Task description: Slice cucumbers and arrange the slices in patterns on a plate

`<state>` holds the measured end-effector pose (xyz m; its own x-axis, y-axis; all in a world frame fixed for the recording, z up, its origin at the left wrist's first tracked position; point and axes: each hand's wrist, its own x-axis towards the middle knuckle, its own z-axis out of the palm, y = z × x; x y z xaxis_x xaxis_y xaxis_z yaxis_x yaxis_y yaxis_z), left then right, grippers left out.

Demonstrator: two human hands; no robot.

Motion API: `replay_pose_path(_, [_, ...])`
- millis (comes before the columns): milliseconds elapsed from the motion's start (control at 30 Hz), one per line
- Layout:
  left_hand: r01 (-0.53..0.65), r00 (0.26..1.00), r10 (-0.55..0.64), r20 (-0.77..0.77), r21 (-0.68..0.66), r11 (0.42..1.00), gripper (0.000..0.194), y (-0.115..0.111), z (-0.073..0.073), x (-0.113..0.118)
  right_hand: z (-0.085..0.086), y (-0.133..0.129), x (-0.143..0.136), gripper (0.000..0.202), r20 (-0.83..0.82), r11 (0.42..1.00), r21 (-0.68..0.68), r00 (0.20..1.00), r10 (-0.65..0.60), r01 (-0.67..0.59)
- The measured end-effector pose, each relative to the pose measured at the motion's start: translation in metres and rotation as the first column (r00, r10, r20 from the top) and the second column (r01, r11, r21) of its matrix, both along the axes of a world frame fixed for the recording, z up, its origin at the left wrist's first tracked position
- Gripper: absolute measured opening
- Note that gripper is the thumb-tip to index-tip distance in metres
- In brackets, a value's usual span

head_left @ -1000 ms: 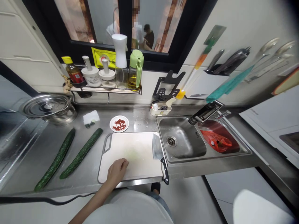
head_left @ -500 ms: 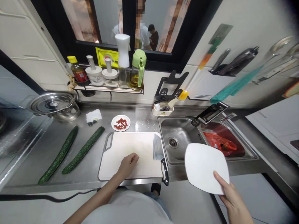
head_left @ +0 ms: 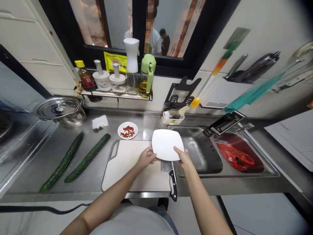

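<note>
A white squarish plate (head_left: pixel 167 143) is held level above the right part of the cutting board (head_left: pixel 124 178) and the near-left edge of the sink. My right hand (head_left: pixel 184 158) grips its right side, thumb on top and fingers underneath. At the plate's left edge is my left hand (head_left: pixel 146 158), its thumb and curled fingers closed at the rim. Partly covered by the plate, a kitchen knife (head_left: pixel 172 186) lies on the board's right side, its black handle jutting past the front edge. Behind the board sits a small dish (head_left: pixel 119 131) of chopped red pieces.
Two cucumbers (head_left: pixel 88 158) lie on the steel counter to the left, near a lidded pot (head_left: pixel 61 111) and a white paper (head_left: pixel 100 121) with green scraps. Condiment bottles stand on a rack (head_left: pixel 114 94). At right, the double sink (head_left: pixel 195 163) holds a red plastic bag (head_left: pixel 234 156).
My right hand has brought the plate leftward from in front of the sink to over the board. My left hand has shifted right and up to meet its edge.
</note>
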<state>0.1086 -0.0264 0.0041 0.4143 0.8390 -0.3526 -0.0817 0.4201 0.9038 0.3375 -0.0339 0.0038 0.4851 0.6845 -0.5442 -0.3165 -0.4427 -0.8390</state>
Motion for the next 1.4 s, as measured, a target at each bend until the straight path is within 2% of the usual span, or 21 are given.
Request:
replay_pose_path(100, [-0.093, 0.996, 0.092, -0.019, -0.043, 0.995, 0.046, 0.017, -0.008, -0.003, -0.003, 0.023, -0.013, 0.037, 0.181, 0.996, -0.018, 0.979, 0.091, -0.090])
replay_pose_path(200, [-0.176, 0.984, 0.175, -0.013, -0.072, 0.982, 0.043, 0.034, -0.015, -0.006, 0.000, 0.040, -0.022, 0.036, 0.250, 0.992, -0.022, 0.960, 0.125, -0.123])
replay_pose_path(433, [-0.272, 0.962, 0.270, -0.025, -0.068, 0.960, 0.033, 0.066, -0.023, -0.018, 0.006, 0.066, -0.031, 0.028, 0.331, 0.950, -0.080, 0.891, 0.311, -0.302])
replay_pose_path(667, [-0.336, 0.938, 0.330, -0.103, -0.043, 0.941, 0.013, 0.087, -0.026, -0.027, -0.009, 0.092, -0.031, 0.017, 0.358, 0.867, -0.156, 0.791, 0.496, -0.473])
replay_pose_path(1000, [-0.335, 0.926, 0.330, -0.184, 0.003, 0.942, 0.010, 0.107, -0.038, -0.028, -0.039, 0.119, -0.029, 0.020, 0.437, 0.824, -0.219, 0.702, 0.562, -0.523])
replay_pose_path(1400, [-0.336, 0.916, 0.334, -0.220, 0.028, 0.941, 0.011, 0.112, -0.052, -0.027, -0.047, 0.124, -0.029, 0.034, 0.517, 0.818, -0.199, 0.651, 0.555, -0.539])
